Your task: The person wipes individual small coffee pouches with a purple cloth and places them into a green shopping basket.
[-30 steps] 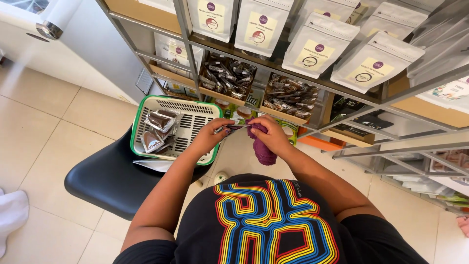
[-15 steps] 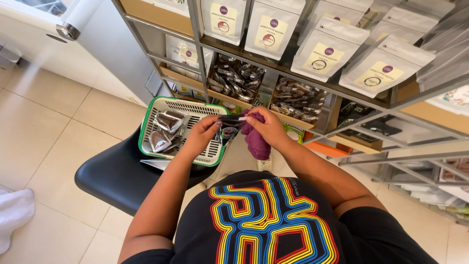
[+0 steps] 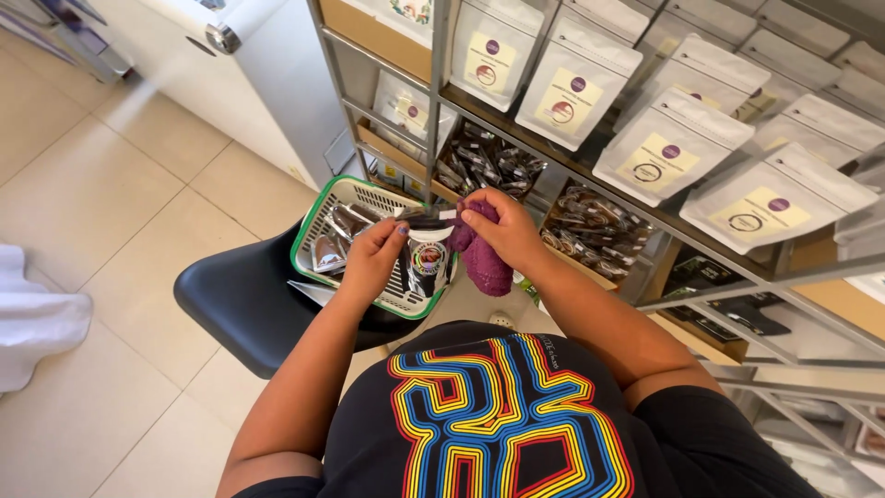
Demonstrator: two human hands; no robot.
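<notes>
My left hand (image 3: 373,258) pinches the top of a small clear packet (image 3: 426,260) with a round label, holding it upright over the basket. My right hand (image 3: 502,231) grips a purple cloth (image 3: 483,266) that hangs down beside the packet, with its fingers touching the packet's top edge. Under both hands sits a white basket with a green rim (image 3: 316,214), with several similar small packets lying in it. The basket rests on a black stool (image 3: 240,304).
A metal shelf rack (image 3: 433,92) stands in front, with white stand-up pouches (image 3: 572,88) on top and dark packets (image 3: 484,161) in boxes below. A white appliance (image 3: 249,65) stands at left. A white cloth (image 3: 32,314) lies on the tiled floor.
The packet has come upright between both hands and now hangs over the basket's right side. The purple cloth has stayed in my right hand.
</notes>
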